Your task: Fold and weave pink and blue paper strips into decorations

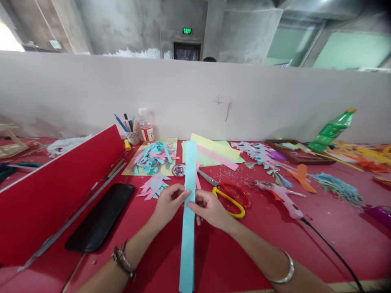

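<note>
A long light-blue paper strip (188, 236), which looks folded lengthwise, stands up from the table edge between my hands. My left hand (172, 200) pinches its left side, thumb on the front. From the right, my right hand (210, 205) grips the same strip a little lower, with its fingers partly hidden behind the paper. Scissors (230, 199) with red and yellow handles lie just beyond my right hand. Past my left hand rests a small woven piece of pink and blue paper (155, 185).
A black phone (100, 217) lies at left beside a red board (67, 191). A pink glue gun (282, 197) with a black cord is at right. Cut strips (154, 156), coloured sheets (216, 148), a pen cup (132, 137) and a green bottle (332, 130) stand or lie farther back.
</note>
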`<action>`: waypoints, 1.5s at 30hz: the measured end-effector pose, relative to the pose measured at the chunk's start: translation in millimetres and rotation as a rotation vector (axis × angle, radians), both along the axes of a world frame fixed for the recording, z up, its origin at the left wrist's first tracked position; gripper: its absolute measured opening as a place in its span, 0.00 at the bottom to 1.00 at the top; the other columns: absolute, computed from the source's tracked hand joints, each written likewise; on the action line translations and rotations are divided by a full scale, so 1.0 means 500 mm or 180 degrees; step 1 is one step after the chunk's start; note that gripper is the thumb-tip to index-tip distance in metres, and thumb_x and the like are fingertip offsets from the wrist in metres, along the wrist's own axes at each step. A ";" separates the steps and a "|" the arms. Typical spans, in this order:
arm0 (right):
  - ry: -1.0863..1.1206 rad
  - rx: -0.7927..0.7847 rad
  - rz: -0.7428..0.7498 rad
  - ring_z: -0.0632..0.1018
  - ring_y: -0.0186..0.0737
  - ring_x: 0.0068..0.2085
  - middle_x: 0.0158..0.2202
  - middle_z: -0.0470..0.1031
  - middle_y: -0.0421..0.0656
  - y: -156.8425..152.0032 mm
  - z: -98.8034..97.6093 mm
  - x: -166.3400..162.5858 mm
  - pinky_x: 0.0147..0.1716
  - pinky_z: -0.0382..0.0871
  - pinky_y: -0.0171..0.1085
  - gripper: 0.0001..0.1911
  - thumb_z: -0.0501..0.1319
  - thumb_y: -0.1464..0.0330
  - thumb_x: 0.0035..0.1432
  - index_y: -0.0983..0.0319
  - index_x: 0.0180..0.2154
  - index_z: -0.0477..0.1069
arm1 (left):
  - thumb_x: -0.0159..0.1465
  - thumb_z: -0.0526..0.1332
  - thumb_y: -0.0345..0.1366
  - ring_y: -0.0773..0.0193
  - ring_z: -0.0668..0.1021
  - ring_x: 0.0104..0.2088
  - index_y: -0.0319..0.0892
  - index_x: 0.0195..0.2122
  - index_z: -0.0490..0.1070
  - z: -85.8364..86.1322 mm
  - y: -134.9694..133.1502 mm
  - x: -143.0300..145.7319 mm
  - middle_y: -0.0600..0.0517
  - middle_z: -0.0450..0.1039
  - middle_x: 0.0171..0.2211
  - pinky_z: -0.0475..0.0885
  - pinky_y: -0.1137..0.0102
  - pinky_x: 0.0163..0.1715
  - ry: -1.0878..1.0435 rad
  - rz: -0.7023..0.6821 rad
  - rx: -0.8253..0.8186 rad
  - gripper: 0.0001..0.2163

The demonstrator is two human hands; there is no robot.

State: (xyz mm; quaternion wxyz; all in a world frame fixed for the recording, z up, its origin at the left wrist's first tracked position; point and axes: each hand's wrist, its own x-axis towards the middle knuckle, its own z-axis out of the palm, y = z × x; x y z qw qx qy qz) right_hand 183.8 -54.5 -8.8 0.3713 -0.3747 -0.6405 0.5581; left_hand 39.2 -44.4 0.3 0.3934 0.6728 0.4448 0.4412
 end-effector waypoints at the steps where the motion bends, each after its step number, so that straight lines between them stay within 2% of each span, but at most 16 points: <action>1: -0.0051 -0.0042 0.0054 0.68 0.27 0.14 0.19 0.65 0.35 0.001 0.000 0.002 0.12 0.60 0.27 0.13 0.56 0.60 0.50 0.64 0.30 0.62 | 0.55 0.54 0.41 0.72 0.63 0.21 0.38 0.19 0.61 0.002 0.002 -0.002 0.58 0.58 0.17 0.60 0.76 0.22 0.0049 -0.0025 0.0008 0.13; 5: -0.0225 -0.0237 0.0323 0.67 0.26 0.14 0.17 0.65 0.35 0.003 -0.001 0.008 0.12 0.59 0.26 0.15 0.54 0.57 0.50 0.65 0.26 0.62 | 0.56 0.53 0.42 0.72 0.62 0.22 0.38 0.19 0.61 0.000 0.005 -0.004 0.58 0.58 0.18 0.59 0.76 0.23 0.0103 -0.0041 0.0035 0.13; 11: -0.0284 -0.0256 0.0306 0.66 0.27 0.14 0.16 0.64 0.35 -0.003 0.010 0.004 0.14 0.60 0.28 0.15 0.54 0.58 0.49 0.64 0.24 0.62 | 0.55 0.53 0.41 0.73 0.59 0.20 0.39 0.17 0.55 -0.003 0.001 0.002 0.59 0.53 0.17 0.57 0.76 0.21 0.0263 -0.0190 0.0033 0.14; 18: -0.0391 -0.0107 0.0556 0.65 0.28 0.18 0.15 0.62 0.35 -0.007 0.003 0.003 0.16 0.57 0.29 0.17 0.54 0.59 0.51 0.64 0.18 0.60 | 0.56 0.52 0.40 0.73 0.55 0.19 0.41 0.16 0.49 -0.009 -0.001 0.003 0.59 0.47 0.16 0.52 0.76 0.19 0.0299 0.0392 0.0337 0.15; 25: -0.0419 -0.0183 0.0502 0.59 0.26 0.16 0.13 0.55 0.33 -0.005 0.008 0.002 0.15 0.50 0.28 0.17 0.52 0.61 0.53 0.64 0.18 0.59 | 0.58 0.48 0.42 0.73 0.56 0.20 0.40 0.18 0.52 -0.008 -0.004 0.005 0.58 0.49 0.18 0.53 0.76 0.19 0.0356 -0.0311 0.0105 0.15; 29: -0.0515 0.0021 0.0456 0.57 0.25 0.17 0.14 0.53 0.33 -0.003 0.006 0.006 0.16 0.48 0.28 0.18 0.53 0.60 0.52 0.64 0.18 0.57 | 0.58 0.49 0.42 0.73 0.55 0.20 0.39 0.17 0.52 -0.013 -0.001 0.003 0.58 0.48 0.17 0.51 0.76 0.19 0.0544 -0.0064 0.0280 0.16; 33: -0.0600 0.0039 0.0557 0.57 0.25 0.19 0.16 0.53 0.34 -0.001 0.001 0.006 0.17 0.49 0.28 0.18 0.53 0.58 0.51 0.64 0.18 0.55 | 0.57 0.50 0.42 0.74 0.52 0.19 0.40 0.16 0.48 -0.015 0.000 0.000 0.59 0.45 0.16 0.49 0.76 0.18 0.0562 0.0296 0.0422 0.17; 37: -0.0600 -0.0025 0.0664 0.57 0.25 0.20 0.17 0.53 0.34 0.002 0.002 0.010 0.18 0.50 0.28 0.19 0.53 0.57 0.50 0.64 0.19 0.55 | 0.57 0.50 0.43 0.74 0.53 0.18 0.40 0.16 0.46 -0.013 -0.002 0.002 0.58 0.44 0.16 0.49 0.76 0.17 0.0386 0.0236 0.0349 0.18; 40: -0.0690 -0.0157 0.1045 0.58 0.25 0.20 0.17 0.56 0.34 0.006 0.006 0.019 0.19 0.54 0.28 0.18 0.54 0.57 0.50 0.65 0.19 0.58 | 0.57 0.50 0.44 0.74 0.54 0.17 0.41 0.16 0.48 -0.010 0.002 0.000 0.59 0.46 0.16 0.50 0.76 0.16 0.0198 0.0284 0.0199 0.17; 43: -0.0838 -0.0270 0.1691 0.63 0.27 0.21 0.20 0.63 0.37 0.006 0.011 0.029 0.22 0.57 0.29 0.17 0.54 0.59 0.50 0.67 0.22 0.64 | 0.57 0.48 0.46 0.75 0.54 0.15 0.41 0.15 0.49 -0.006 0.011 -0.012 0.59 0.47 0.13 0.50 0.76 0.14 -0.0066 0.0708 -0.0013 0.19; 45: -0.0924 -0.0257 0.1888 0.64 0.27 0.22 0.21 0.65 0.38 0.005 0.013 0.031 0.23 0.58 0.29 0.16 0.54 0.59 0.50 0.67 0.23 0.65 | 0.58 0.47 0.48 0.75 0.55 0.13 0.41 0.14 0.49 -0.004 0.017 -0.021 0.59 0.48 0.11 0.50 0.76 0.14 -0.0156 0.0893 -0.0111 0.20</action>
